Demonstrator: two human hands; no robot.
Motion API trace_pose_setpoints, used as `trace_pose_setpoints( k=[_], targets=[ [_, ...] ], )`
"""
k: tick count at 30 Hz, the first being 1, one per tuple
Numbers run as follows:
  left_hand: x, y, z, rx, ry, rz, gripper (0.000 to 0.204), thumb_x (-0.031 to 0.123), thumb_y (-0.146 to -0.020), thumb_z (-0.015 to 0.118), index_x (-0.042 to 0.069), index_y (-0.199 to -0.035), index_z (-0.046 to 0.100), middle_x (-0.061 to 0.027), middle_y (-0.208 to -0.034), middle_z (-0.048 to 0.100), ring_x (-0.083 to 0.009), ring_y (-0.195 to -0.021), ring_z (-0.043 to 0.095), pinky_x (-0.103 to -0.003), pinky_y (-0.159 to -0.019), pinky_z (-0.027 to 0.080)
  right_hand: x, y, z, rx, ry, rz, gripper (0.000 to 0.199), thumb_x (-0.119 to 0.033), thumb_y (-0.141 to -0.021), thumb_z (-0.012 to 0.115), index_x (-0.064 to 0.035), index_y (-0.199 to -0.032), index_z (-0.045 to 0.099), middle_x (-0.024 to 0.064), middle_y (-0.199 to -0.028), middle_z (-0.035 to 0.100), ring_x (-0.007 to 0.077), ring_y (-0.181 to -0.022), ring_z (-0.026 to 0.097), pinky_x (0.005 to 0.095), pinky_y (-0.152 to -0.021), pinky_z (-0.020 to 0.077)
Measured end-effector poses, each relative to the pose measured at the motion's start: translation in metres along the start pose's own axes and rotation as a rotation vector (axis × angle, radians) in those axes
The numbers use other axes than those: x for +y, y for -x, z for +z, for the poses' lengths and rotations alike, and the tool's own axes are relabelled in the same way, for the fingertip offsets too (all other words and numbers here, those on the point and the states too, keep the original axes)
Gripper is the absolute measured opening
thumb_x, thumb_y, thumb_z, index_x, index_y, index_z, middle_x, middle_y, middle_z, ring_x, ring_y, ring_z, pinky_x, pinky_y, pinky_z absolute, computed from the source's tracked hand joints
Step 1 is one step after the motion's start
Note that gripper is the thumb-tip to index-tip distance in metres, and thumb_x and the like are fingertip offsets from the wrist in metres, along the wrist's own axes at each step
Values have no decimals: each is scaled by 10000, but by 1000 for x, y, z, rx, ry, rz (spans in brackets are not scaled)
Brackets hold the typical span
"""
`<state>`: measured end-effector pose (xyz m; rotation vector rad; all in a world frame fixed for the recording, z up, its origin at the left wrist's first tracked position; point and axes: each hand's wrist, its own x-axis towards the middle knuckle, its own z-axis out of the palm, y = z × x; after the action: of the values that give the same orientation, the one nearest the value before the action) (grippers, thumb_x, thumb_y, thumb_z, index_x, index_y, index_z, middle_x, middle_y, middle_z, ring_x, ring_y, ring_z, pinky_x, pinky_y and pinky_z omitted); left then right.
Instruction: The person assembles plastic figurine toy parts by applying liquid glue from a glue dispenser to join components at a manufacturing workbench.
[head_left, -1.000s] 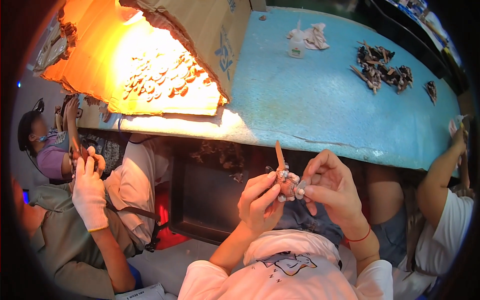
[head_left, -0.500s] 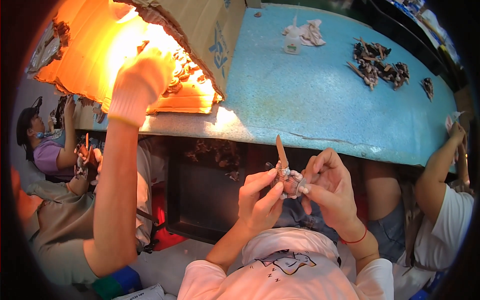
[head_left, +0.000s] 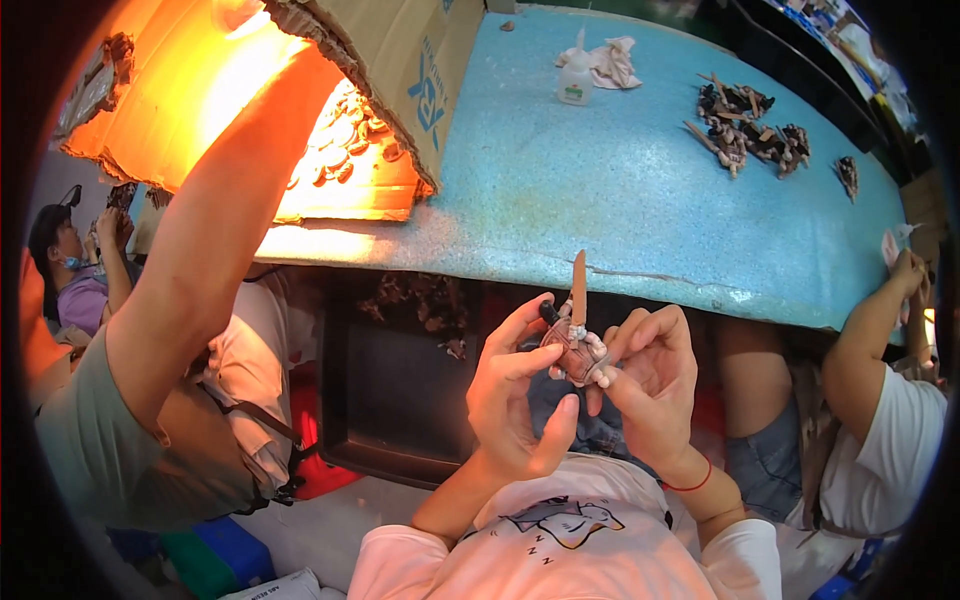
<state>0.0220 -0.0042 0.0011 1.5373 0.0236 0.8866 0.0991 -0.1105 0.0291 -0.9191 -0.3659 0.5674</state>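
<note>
Between my two hands, in front of the table edge, is a small resin-like figurine with a brownish body, pale knobbly parts and a flat tan blade-shaped piece standing up from it. My right hand pinches its right side between thumb and fingers. At its left side, the fingertips of my left hand stay against the figurine and its small black part, while the left thumb stands apart from it. How the fingers lie behind the figurine is hidden.
On the blue table lie several similar figurines, a dropper bottle and a crumpled cloth. A co-worker's arm reaches into a brightly lit cardboard box holding round pieces. Below is a black tray; another co-worker's arm is at right.
My left thumb has come away from the figurine, and those fingers have spread. The figurine's blade piece stands more upright. The left co-worker's arm has gone deeper into the box.
</note>
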Motion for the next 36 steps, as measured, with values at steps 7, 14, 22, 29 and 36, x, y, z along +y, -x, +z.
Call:
trace_pose_setpoints(
  k=[7,14,22,29,36],
  targets=[
    [7,-6,5,18,-134,55,436,3,-650,668,-3,-1048,490,-302,-1230,421,-278,-1015,518,-323,-810,455,2,3,-2,-38,56,-94,320,174,-725,497,-26,-906,325,106,-824,445,130,-694,503,235,-504,493],
    [7,-9,8,45,-180,67,430,-16,-626,677,4,-1018,501,-294,-1181,474,-271,-935,564,-320,-756,478,5,5,-2,-27,82,-109,323,180,-720,488,-24,-910,325,108,-824,444,129,-701,488,232,-516,495],
    [7,-8,10,57,-185,19,419,-16,-618,660,10,-1003,498,-267,-1164,500,-252,-897,564,-275,-681,483,6,6,-1,-11,55,-84,322,177,-716,493,-36,-901,338,96,-812,447,130,-701,477,233,-579,457],
    [8,-8,10,38,-129,-31,445,-30,-614,659,8,-1020,483,-262,-1168,500,-211,-885,561,-240,-637,479,-4,5,-10,-46,104,-11,339,148,-697,540,-23,-935,371,99,-857,456,134,-743,484,242,-649,428],
    [14,-11,10,-50,-105,-20,504,-66,-597,637,-4,-1060,449,-271,-1170,495,-193,-819,556,-234,-602,480,-34,-4,-25,-215,633,-251,515,45,-641,662,-20,-1113,465,163,-1267,375,235,-1096,482,295,-842,413]
  ],
)
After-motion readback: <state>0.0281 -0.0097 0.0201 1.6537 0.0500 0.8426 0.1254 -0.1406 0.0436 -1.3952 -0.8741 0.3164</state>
